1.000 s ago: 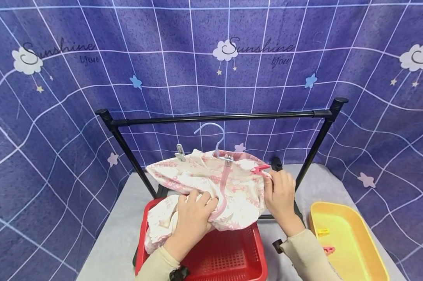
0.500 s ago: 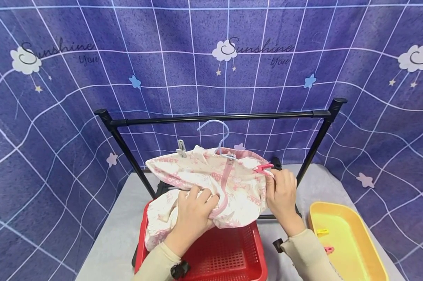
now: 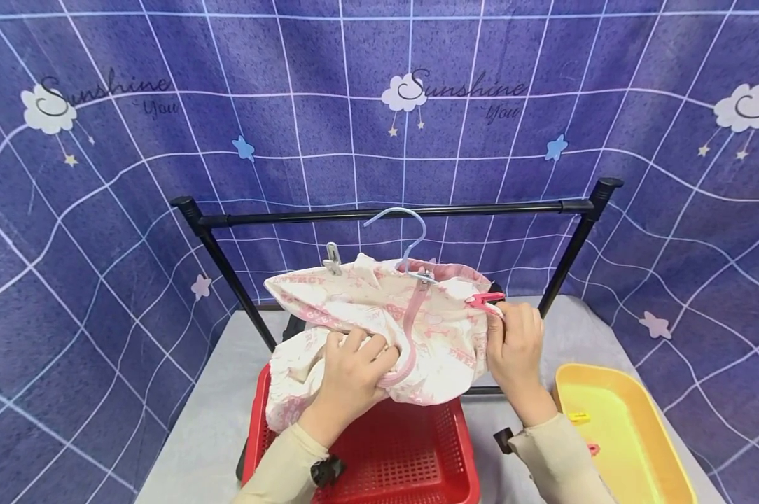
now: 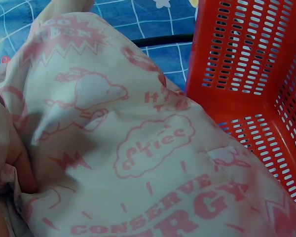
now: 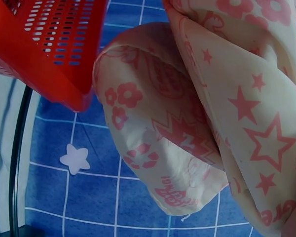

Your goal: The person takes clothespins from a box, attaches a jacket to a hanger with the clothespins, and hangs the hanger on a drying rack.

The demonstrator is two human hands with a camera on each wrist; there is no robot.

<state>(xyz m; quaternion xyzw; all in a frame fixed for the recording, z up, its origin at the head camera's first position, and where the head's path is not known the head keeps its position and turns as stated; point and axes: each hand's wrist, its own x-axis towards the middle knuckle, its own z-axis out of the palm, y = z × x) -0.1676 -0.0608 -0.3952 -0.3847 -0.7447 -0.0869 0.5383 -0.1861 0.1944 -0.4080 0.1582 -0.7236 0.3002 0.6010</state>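
Observation:
A white jacket (image 3: pixel 442 336) with pink print and a pink zip edge hangs on a light blue hanger (image 3: pixel 417 238). In the head view the hanger's hook overlaps the black rail (image 3: pixel 505 208). My left hand (image 3: pixel 354 371) grips bunched cloth at the jacket's lower front. At its right shoulder my right hand (image 3: pixel 517 343) pinches the jacket, right beside a pink clothespin (image 3: pixel 485 301). A grey clothespin (image 3: pixel 332 259) is clipped on the left shoulder. Printed cloth (image 4: pixel 138 148) fills much of the left wrist view; the right wrist view shows a loose sleeve (image 5: pixel 158 128).
Below the jacket stands a red perforated basket (image 3: pixel 470 465). A yellow tray (image 3: pixel 644 427) at the right holds a yellow clothespin (image 3: pixel 579 417) and a pink one, partly hidden by the sleeve. The rail's side posts stand left and right; a blue printed curtain (image 3: pixel 405 154) is behind.
Both hands have shifted the jacket and hanger up and to the right. The hook, below the rail before, now overlaps it. The jacket's lower part has lifted slightly over the basket.

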